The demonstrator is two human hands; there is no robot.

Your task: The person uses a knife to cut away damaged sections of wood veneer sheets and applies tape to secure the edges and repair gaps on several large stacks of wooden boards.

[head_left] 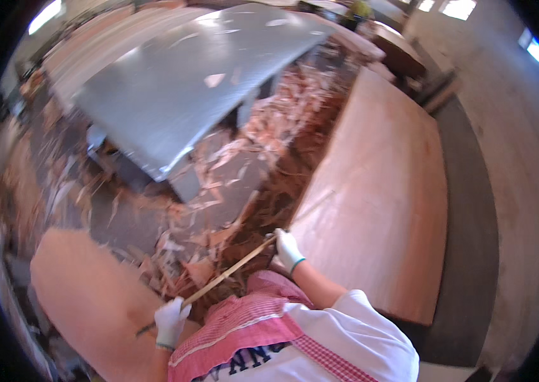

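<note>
A long thin pale stick (pixel 231 270) runs slantwise across my front. My left hand (pixel 170 322), in a white glove, is closed round its lower end, and a short dark tip sticks out past that hand. Further up and to the right, my right hand (pixel 288 249), gloved in white with a green cuff, grips the stick too. Its thin far end reaches over a stack of reddish wood veneer sheets (pixel 371 197) at my right. Below my left hand lies another pale reddish wood sheet (pixel 85 293) with a rounded outline.
A large table with a shiny metal top (pixel 199 83) stands ahead. Torn veneer scraps (pixel 295 108) litter the floor between it and the stack. More veneer sheets (pixel 101 41) lie behind the table. A dark floor strip (pixel 473 254) runs along the right.
</note>
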